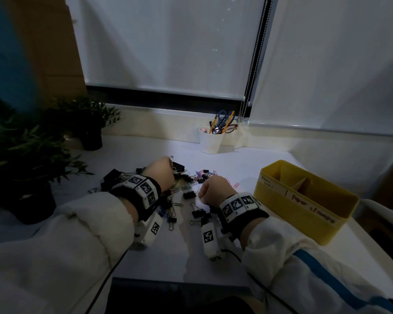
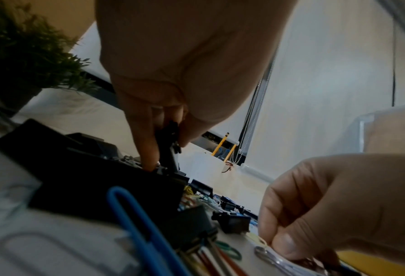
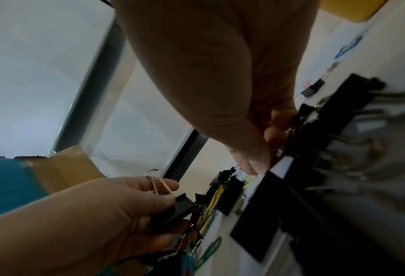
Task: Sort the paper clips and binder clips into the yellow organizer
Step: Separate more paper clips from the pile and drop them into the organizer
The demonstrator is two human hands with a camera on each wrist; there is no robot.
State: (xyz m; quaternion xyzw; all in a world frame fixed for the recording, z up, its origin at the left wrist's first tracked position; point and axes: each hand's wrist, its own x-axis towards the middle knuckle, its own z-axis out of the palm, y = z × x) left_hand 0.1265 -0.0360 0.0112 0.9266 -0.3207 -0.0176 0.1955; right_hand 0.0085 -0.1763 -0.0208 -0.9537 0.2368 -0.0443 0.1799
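Both hands work in the clip pile (image 1: 186, 184) at mid-counter. Head view: left hand (image 1: 160, 175) is curled over the pile's left part, a wire loop showing past its fingers; right hand (image 1: 213, 190) is fisted low over the pile's near right part. Organizer (image 1: 304, 200) stands at the counter's (image 1: 168, 257) right edge, well apart from the pile, with handwritten labels on its front wall. White cup (image 1: 210, 141) with scissors and pencils sits at the back edge; two plants (image 1: 27, 155) at the left edge.

Left wrist view: left hand (image 2: 185, 65) pinches a black binder clip (image 2: 167, 149) between thumb and fingers, clip upright above larger black clips. Right hand (image 2: 338, 205) has thumb and fingers closed on something small at the counter; what it is, cannot tell. Blue paper clip (image 2: 135, 224) lies nearest the lens.

Right wrist view: right hand (image 3: 220, 84) has fingertips pinched together among black clips; the held item is hidden. Left hand (image 3: 90, 214) grips the binder clip (image 3: 177, 209), wire handles up.
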